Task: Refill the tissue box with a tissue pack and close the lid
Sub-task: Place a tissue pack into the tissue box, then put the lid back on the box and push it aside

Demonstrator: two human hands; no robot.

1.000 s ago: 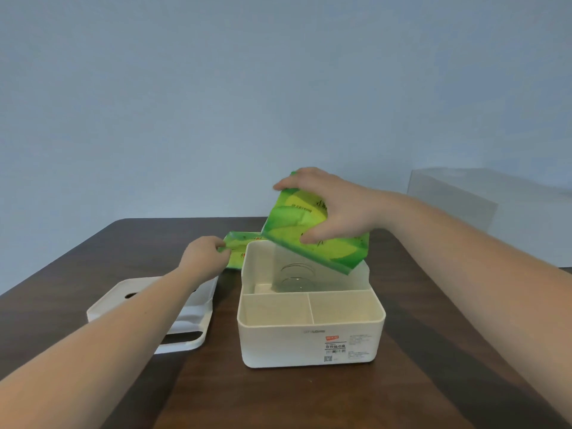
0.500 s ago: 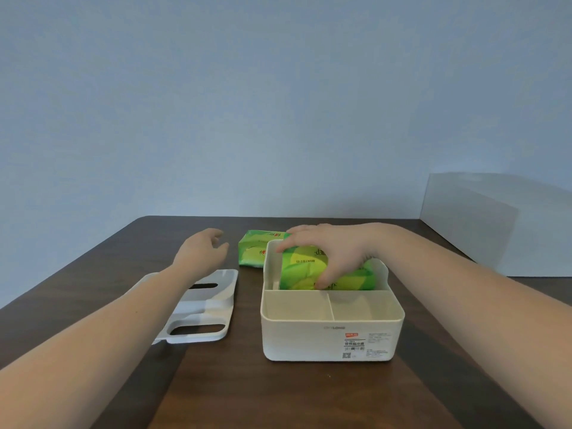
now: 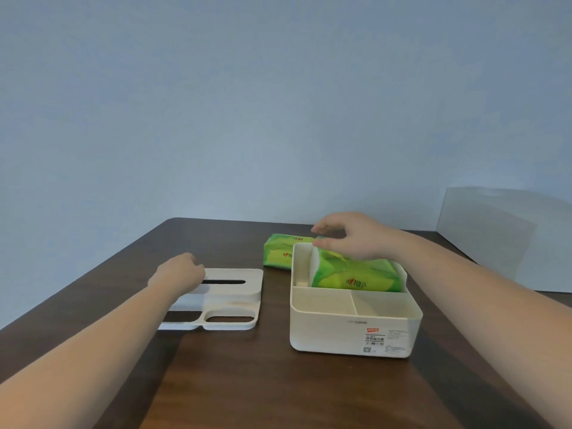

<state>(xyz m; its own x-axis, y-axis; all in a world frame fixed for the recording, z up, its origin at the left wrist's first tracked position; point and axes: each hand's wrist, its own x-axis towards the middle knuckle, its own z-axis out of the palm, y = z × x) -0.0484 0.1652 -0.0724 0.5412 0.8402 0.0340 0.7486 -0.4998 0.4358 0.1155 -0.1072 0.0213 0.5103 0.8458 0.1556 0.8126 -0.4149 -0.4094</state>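
A white plastic tissue box [image 3: 346, 331] with rounded corners and smooth matte walls stands open on a dark brown wood-grain table [image 3: 247, 382]. Its front wall carries a small printed label with a red mark. Inside, thin partitions split the box into a long rear compartment and two smaller front compartments. A green tissue pack [image 3: 356, 274] in glossy, slightly crinkled plastic wrap sits in the rear compartment, tilted, with its left end raised above the box rim and a gap between it and the left wall of the box.

The right hand [image 3: 349, 235] is above the rear of the box, fingers curled and spread loosely apart; the lower fingertips rest on the top of the pack, and nothing is gripped.

Left of the box lies the flat white lid [image 3: 229, 300], a rounded rectangle with a narrow slot and two oval openings. The left hand [image 3: 179, 272] rests on the far left part of the lid, fingers curled downward; whether it grips the edge cannot be told.

Behind the box, touching its rear left corner or just beside it, lies a second green pack [image 3: 278, 253]. Far right of the box stands a pale translucent container [image 3: 507, 236].
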